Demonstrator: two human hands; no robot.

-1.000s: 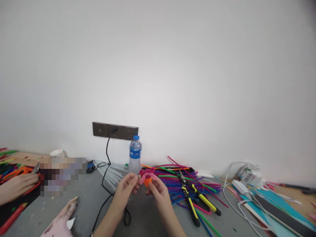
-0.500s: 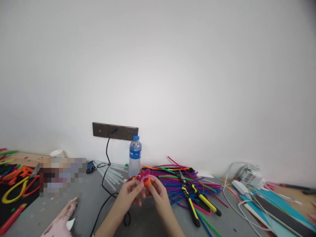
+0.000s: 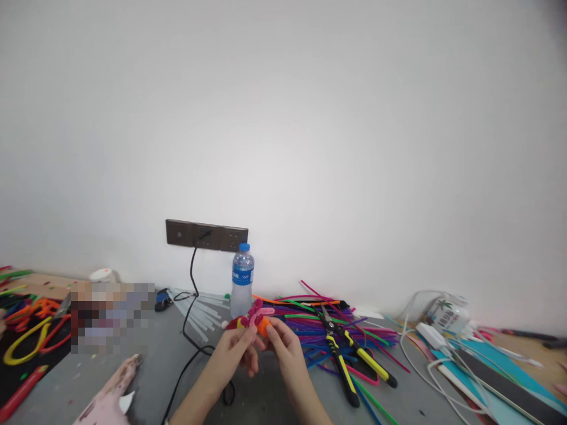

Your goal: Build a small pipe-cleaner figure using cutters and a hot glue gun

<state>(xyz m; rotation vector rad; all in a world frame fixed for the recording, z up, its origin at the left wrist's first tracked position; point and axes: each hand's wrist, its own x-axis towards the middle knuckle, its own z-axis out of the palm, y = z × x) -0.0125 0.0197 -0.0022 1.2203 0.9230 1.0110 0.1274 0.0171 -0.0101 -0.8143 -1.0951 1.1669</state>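
Both hands meet low in the middle of the head view, in front of the water bottle [image 3: 241, 295]. Between them is a small figure of bent pipe cleaners [image 3: 256, 311], pink and magenta with an orange part and some red and yellow at its left. My left hand [image 3: 237, 349] pinches the pink part between thumb and fingers. My right hand [image 3: 282, 342] is closed on the orange part [image 3: 264, 326] at the figure's right side. The fingers hide the lower part of the figure.
Yellow-black pliers [image 3: 339, 351] lie on a heap of coloured pipe cleaners [image 3: 305, 330] at right. Clear glue sticks [image 3: 195, 316] and a black cord [image 3: 191, 336] lie left. White cables [image 3: 432, 378] cross papers at far right. A pink stained glue gun-like object [image 3: 110, 392] sits front left.
The pipe-cleaner figure has turned and tilted between the fingers, its pink loops now pointing more upward and right. Both hands stay nearly in place. A bit of another person's hand appears at the left edge.
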